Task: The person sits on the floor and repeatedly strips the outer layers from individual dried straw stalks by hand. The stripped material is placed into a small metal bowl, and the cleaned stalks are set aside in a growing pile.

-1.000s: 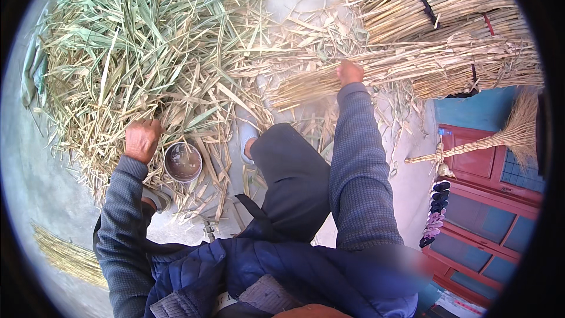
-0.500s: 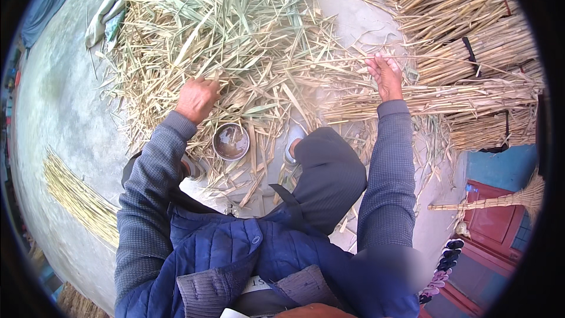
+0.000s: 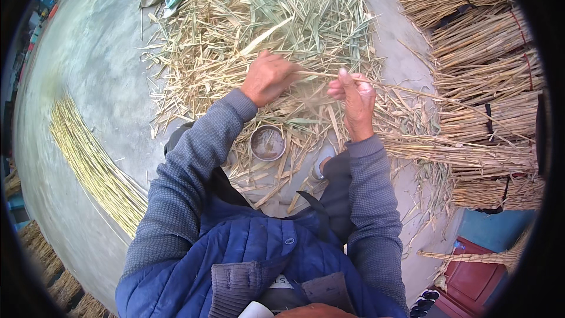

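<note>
A seated person in a blue padded vest and grey knit sleeves works a single long reed stalk (image 3: 376,82) over a concrete floor (image 3: 88,82) strewn with cuttings. The left hand (image 3: 268,76) is closed around the near end of the stalk, while the right hand (image 3: 353,100) pinches it between thumb and fingers just beside the left, the two hands close together at chest height. The stalk's long axis runs sideways, from the left hand across the right and far out past it toward the tied bundles of reeds (image 3: 482,70) stacked beyond the right hand; the right hand is the nearer to the free length. Ahead of both hands spreads a loose heap of green and straw-coloured leaves (image 3: 265,17), and directly below them, between the person's knees, stands a small round metal bowl (image 3: 268,142) beside a grey shoe (image 3: 322,162). A neat row of stripped yellow stalks (image 3: 94,165) lies well apart beyond the left elbow. A small broom (image 3: 482,256) rests near a red door at the lower right.
</note>
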`<action>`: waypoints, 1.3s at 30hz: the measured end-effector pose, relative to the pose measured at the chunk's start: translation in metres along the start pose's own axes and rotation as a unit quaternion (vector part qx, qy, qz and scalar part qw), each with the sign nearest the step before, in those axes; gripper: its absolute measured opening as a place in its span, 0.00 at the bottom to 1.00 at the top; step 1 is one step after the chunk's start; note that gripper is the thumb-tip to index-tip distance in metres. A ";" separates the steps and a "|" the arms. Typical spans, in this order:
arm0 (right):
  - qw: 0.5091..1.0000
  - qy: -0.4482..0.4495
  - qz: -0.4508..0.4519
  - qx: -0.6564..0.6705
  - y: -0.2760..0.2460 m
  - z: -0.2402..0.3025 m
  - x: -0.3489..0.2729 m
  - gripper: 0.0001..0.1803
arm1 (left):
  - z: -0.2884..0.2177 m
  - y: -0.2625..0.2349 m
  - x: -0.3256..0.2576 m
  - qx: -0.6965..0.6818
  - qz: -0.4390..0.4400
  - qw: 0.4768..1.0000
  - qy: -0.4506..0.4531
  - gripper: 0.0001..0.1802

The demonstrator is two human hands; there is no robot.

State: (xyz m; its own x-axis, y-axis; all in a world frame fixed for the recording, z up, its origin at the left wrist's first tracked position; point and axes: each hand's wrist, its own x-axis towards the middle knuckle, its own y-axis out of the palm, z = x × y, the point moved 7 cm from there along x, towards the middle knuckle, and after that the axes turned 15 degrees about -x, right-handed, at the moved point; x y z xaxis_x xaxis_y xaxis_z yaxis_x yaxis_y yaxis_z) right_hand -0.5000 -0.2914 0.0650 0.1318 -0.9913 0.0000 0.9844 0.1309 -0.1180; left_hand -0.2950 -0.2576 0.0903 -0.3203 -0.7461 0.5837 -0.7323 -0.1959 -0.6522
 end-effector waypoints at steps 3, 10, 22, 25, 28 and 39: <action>1.000 0.001 -0.006 -0.010 0.021 -0.006 0.002 0.18 | 0.018 -0.016 -0.015 -0.041 -0.042 0.998 0.010 0.11; 0.997 0.069 -0.040 0.020 0.042 -0.036 0.020 0.15 | 0.102 -0.064 -0.039 -0.352 -0.240 0.867 -0.259 0.04; 0.996 0.084 -0.015 0.037 0.073 -0.044 0.034 0.14 | 0.158 -0.079 -0.054 -0.065 0.007 0.960 -0.273 0.18; 0.995 0.084 -0.007 0.047 0.079 -0.047 0.035 0.14 | 0.155 -0.055 -0.055 -0.196 0.077 0.926 -0.312 0.21; 0.995 0.086 -0.004 0.044 0.079 -0.049 0.038 0.14 | 0.153 -0.041 -0.056 -0.304 0.091 0.883 -0.345 0.17; 0.996 0.072 0.035 0.051 0.086 -0.046 0.038 0.16 | 0.171 -0.078 -0.049 0.106 0.022 0.956 -0.271 0.10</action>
State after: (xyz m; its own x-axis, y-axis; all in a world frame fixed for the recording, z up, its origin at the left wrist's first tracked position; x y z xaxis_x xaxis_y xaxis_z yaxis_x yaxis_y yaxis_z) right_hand -0.4161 -0.3186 0.0090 0.1902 -0.9706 -0.1472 0.9809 0.1940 -0.0120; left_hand -0.1194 -0.3141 0.0296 0.0533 -0.9658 0.2536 -0.5682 -0.2381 -0.7877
